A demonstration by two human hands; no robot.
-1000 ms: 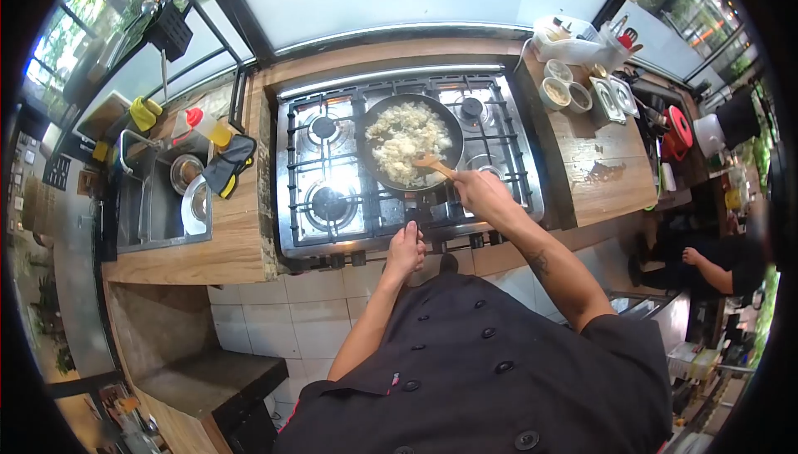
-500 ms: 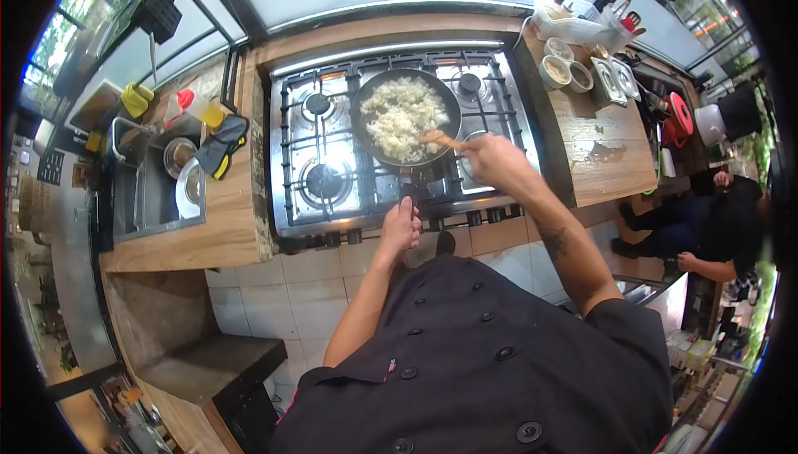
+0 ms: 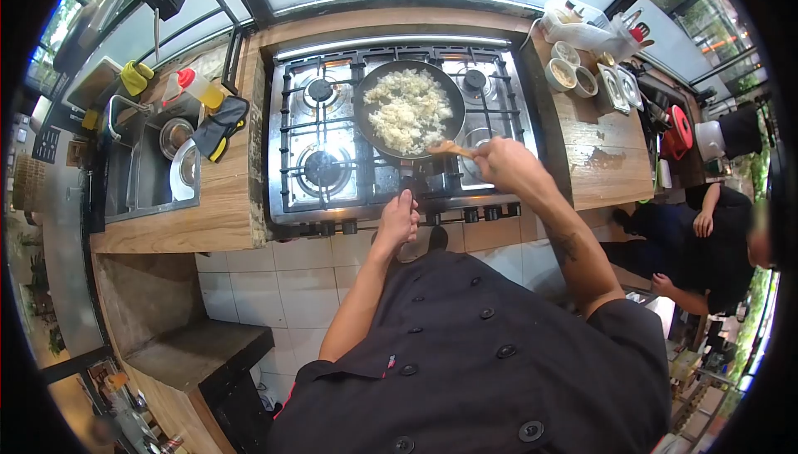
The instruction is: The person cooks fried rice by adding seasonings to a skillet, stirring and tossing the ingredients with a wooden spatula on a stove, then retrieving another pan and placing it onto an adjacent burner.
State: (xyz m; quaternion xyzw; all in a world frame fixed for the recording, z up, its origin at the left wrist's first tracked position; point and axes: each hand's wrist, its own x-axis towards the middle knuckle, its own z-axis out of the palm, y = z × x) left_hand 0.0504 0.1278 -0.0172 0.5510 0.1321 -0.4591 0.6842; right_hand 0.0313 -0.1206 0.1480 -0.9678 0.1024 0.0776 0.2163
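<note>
A dark frying pan (image 3: 366, 125) sits on the gas stove, its handle pointing toward me. White rice (image 3: 407, 109) lies spread in loose clumps across the pan. My left hand (image 3: 398, 219) is closed around the end of the pan handle. My right hand (image 3: 509, 163) grips a wooden spatula (image 3: 453, 150) by its handle. The spatula's blade is at the pan's near right rim, beside the rice. My right fingers are wrapped round the handle, so part of it is hidden.
Small bowls (image 3: 561, 75) and metal containers (image 3: 615, 88) stand on the right counter. To the left are a squeeze bottle (image 3: 202, 88), dark gloves (image 3: 221, 127) and a sink (image 3: 140, 171). Another person (image 3: 706, 242) stands at the far right.
My right hand has drawn the spatula from the rice toward the pan's near right rim. My left hand stays on the handle. The other person at the right has shifted an arm.
</note>
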